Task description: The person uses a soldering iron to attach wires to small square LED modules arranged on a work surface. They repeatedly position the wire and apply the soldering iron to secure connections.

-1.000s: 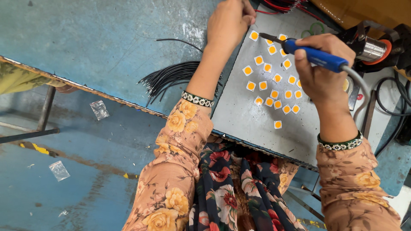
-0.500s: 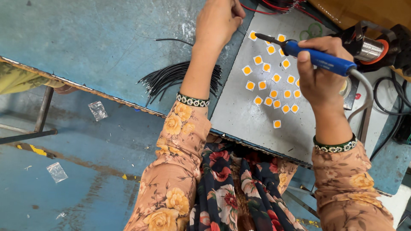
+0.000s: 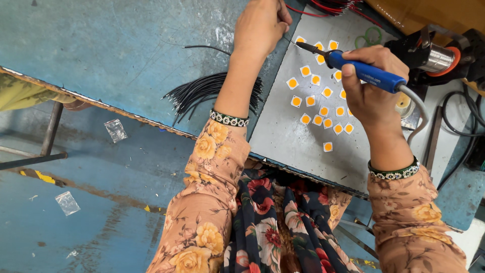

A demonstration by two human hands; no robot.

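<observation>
My right hand [image 3: 371, 93] grips a blue-handled soldering iron [image 3: 364, 73]; its dark tip points left toward the top of a cluster of small white squares with orange centres [image 3: 321, 103] lying on a grey metal plate [image 3: 283, 131]. My left hand [image 3: 260, 25] is closed just left of the iron's tip, at the plate's upper edge, fingers pinched; what it pinches is too small to make out. Both wrists wear beaded bangles over floral sleeves.
A bundle of thin black wires [image 3: 202, 91] lies on the blue worktable [image 3: 126, 45] left of my left arm. A solder spool on a black stand [image 3: 434, 55] and black cables [image 3: 462, 121] sit at the right. Red wires [image 3: 328, 7] run along the top. Plastic scraps [image 3: 116, 130] lie on the floor.
The view has shifted slightly; both hands have stayed close together at the plate's top, the iron tip remaining near the left hand's fingers.
</observation>
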